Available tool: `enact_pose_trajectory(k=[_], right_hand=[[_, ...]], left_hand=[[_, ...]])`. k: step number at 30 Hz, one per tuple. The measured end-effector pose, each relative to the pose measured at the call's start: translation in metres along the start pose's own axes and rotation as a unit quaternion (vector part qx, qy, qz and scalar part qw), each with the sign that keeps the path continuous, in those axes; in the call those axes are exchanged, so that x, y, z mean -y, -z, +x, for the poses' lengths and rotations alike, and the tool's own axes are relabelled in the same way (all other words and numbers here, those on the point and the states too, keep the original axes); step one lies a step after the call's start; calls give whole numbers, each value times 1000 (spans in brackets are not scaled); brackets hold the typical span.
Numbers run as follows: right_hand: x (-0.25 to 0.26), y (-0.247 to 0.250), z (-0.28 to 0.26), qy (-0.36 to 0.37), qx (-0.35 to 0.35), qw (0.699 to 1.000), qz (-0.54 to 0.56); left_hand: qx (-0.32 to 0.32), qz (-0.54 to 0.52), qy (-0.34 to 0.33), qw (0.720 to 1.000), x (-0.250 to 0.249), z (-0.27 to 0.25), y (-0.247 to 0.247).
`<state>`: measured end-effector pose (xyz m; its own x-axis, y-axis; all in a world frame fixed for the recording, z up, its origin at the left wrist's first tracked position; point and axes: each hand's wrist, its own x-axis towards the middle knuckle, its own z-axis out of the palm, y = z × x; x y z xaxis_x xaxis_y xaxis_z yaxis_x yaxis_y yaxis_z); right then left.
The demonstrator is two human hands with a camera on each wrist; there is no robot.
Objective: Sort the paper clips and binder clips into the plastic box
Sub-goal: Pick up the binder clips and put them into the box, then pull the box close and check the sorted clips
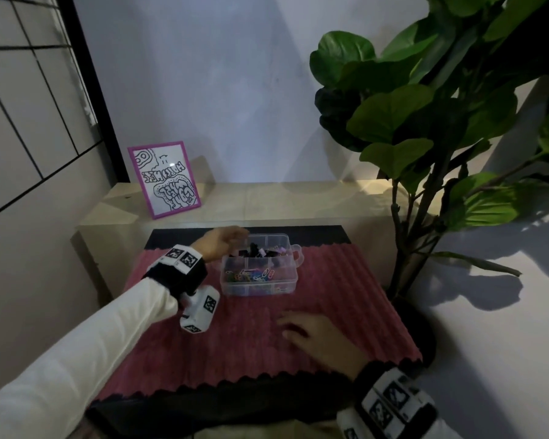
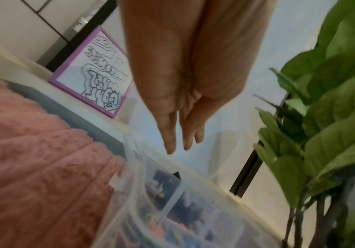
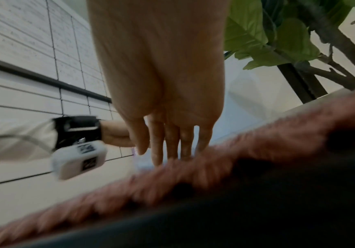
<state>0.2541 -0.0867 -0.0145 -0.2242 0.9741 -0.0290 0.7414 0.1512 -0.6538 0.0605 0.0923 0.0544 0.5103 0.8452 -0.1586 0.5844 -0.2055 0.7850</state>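
Note:
A clear plastic box [image 1: 290,282] with compartments stands on the pink ribbed mat [image 1: 241,331]. Coloured paper clips [image 1: 251,275] lie in its middle row, and black binder clips [image 1: 254,250] in the back row. My left hand [image 1: 222,242] hovers at the box's back left corner. In the left wrist view its fingers [image 2: 170,134] point straight down over the box [image 2: 172,209] and hold nothing. My right hand [image 1: 317,337] lies flat on the mat in front of the box. The right wrist view shows its straight fingers [image 3: 157,146] on the mat.
A purple-framed drawing [image 1: 165,179] leans on the beige shelf [image 1: 267,198] behind the mat. A large leafy plant [image 1: 441,122] stands at the right, its stem close to the mat's right edge. A tiled wall is on the left.

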Motion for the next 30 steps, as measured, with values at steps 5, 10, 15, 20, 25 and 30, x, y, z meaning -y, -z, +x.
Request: enact_pose_trajectory(k=[5, 10, 15, 20, 25, 30], right_hand=[[-6, 28, 18, -108, -114, 963, 218], [-8, 33, 40, -206, -151, 897, 360], [-17, 31, 68, -244, -136, 876, 393], [-23, 31, 76, -253, -117, 906, 318], [-20, 27, 73, -279, -113, 895, 328], [-11, 38, 76, -323, -80, 881, 336]], left_hand=[[-117, -74, 28, 990, 26, -44, -1], [-77, -133, 34, 988, 30, -55, -13], [-67, -106, 36, 991, 34, -39, -18], [-97, -44, 29, 994, 47, -42, -29], [-110, -190, 108, 970, 44, -45, -35], [-96, -316, 212, 920, 42, -41, -24]])
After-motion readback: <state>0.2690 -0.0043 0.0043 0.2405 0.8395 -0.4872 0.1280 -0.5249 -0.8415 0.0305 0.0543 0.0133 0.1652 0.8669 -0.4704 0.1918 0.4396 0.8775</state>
